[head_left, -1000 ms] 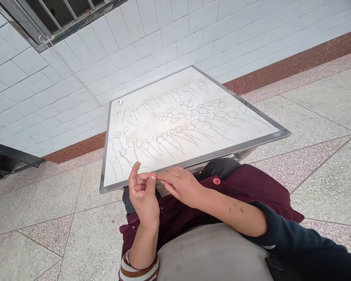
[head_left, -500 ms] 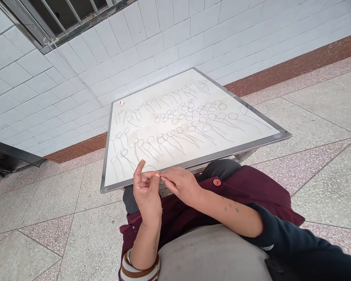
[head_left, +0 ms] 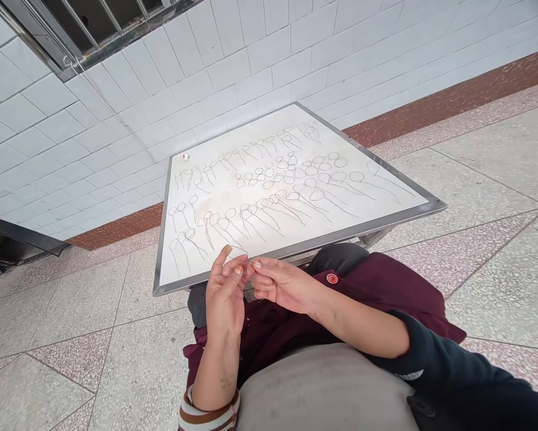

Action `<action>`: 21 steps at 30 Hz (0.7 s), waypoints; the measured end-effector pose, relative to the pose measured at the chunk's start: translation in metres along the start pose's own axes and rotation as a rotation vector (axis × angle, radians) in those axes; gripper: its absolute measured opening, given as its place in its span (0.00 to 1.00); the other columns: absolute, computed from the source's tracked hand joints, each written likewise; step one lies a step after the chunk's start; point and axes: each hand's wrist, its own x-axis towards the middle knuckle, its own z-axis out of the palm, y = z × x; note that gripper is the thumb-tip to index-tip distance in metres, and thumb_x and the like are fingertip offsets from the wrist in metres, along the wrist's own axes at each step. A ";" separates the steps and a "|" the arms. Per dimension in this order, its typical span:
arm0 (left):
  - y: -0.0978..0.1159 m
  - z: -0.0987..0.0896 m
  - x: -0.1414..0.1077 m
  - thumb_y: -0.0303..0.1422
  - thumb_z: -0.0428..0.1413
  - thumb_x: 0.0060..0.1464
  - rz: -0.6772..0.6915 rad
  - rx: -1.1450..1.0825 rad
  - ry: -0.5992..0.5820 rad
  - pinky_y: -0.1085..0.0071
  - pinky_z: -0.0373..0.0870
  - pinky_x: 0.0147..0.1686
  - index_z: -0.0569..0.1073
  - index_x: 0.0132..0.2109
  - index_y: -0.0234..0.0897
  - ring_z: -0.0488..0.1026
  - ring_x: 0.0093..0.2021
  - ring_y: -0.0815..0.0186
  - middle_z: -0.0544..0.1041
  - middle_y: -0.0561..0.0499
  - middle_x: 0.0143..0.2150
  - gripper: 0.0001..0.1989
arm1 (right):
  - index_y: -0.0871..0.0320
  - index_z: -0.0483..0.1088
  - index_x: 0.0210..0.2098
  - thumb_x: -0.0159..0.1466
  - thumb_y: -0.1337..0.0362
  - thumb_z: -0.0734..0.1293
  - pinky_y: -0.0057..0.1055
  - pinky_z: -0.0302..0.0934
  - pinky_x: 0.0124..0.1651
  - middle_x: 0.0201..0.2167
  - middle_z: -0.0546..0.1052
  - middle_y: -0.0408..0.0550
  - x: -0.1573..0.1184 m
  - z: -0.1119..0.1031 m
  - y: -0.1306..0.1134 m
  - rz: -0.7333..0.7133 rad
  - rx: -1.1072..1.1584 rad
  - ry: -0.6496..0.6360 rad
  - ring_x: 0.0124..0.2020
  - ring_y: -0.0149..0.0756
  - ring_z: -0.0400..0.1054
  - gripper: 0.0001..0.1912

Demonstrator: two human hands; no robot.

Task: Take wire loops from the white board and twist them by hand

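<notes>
Over the near edge of the white table (head_left: 179, 263), my left hand (head_left: 226, 296) and my right hand (head_left: 282, 284) meet, fingertips almost touching. Between them runs a thin dark wire (head_left: 240, 249), bent in a curve above my left fingers. My left thumb and fingers pinch it, and tan tape covers one left fingertip. The right thumb and forefinger are pressed together on the wire near its lower part. Its ends are too fine to make out. Past my hands, several thin wire loops with long tails (head_left: 269, 209) lie in rows on the tabletop.
Small closed wire rings (head_left: 295, 170) lie mid-table, and a small red-and-white object (head_left: 186, 157) sits in the far left corner. A metal rim (head_left: 304, 246) edges the table. Behind it stands a tiled wall (head_left: 251, 66) with a barred window (head_left: 111, 24).
My right hand has turned so its thumb lies on top and its fingers curl under. The left fingers have shifted slightly right, and the wire's curve now stands up between the hands.
</notes>
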 end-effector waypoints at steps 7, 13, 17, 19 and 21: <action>-0.005 0.004 -0.002 0.29 0.66 0.47 0.131 0.011 0.062 0.68 0.68 0.48 0.73 0.55 0.40 0.74 0.37 0.70 0.76 0.55 0.30 0.26 | 0.61 0.71 0.34 0.61 0.57 0.71 0.18 0.51 0.24 0.19 0.55 0.33 0.001 -0.004 0.002 0.128 0.140 0.037 0.21 0.21 0.48 0.13; -0.004 0.007 -0.006 0.28 0.65 0.50 0.278 0.134 0.094 0.72 0.67 0.49 0.72 0.56 0.41 0.75 0.39 0.70 0.75 0.56 0.30 0.25 | 0.56 0.67 0.38 0.66 0.52 0.64 0.21 0.55 0.20 0.21 0.62 0.34 0.001 -0.003 0.007 -0.220 -0.445 0.111 0.17 0.22 0.55 0.14; -0.004 0.008 -0.008 0.30 0.64 0.51 0.299 0.169 0.102 0.74 0.69 0.45 0.72 0.55 0.42 0.74 0.35 0.72 0.76 0.56 0.32 0.23 | 0.54 0.64 0.41 0.69 0.54 0.59 0.22 0.56 0.18 0.22 0.64 0.33 -0.001 -0.004 0.009 -0.313 -0.714 0.155 0.13 0.22 0.59 0.10; -0.004 0.008 -0.009 0.30 0.64 0.51 0.300 0.168 0.104 0.74 0.69 0.44 0.73 0.55 0.43 0.74 0.35 0.72 0.76 0.55 0.32 0.23 | 0.53 0.64 0.42 0.69 0.56 0.58 0.22 0.56 0.18 0.22 0.64 0.33 -0.002 -0.004 0.010 -0.349 -0.791 0.192 0.13 0.22 0.59 0.08; -0.005 0.009 -0.010 0.30 0.65 0.50 0.302 0.162 0.101 0.74 0.70 0.44 0.73 0.55 0.42 0.75 0.37 0.71 0.76 0.55 0.32 0.24 | 0.53 0.64 0.43 0.69 0.58 0.59 0.23 0.55 0.19 0.21 0.64 0.33 -0.004 -0.003 0.011 -0.385 -0.855 0.233 0.13 0.22 0.59 0.07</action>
